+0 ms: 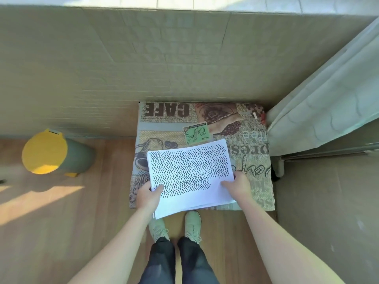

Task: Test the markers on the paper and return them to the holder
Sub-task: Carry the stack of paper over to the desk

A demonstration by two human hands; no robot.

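A stack of white paper (189,173), its top sheet covered in rows of black zigzag marker strokes, lies over a coffee-print cushion (252,152). My left hand (148,194) grips the stack's near left corner with the thumb on top. My right hand (239,185) holds its right edge, fingers over the sheet. No markers and no holder are in view.
A green bin with a yellow lid (55,152) stands on the wooden floor at the left. A large cardboard panel (164,58) rises behind the cushion. A pale curtain (328,99) hangs at the right. My legs and shoes (176,224) are below the stack.
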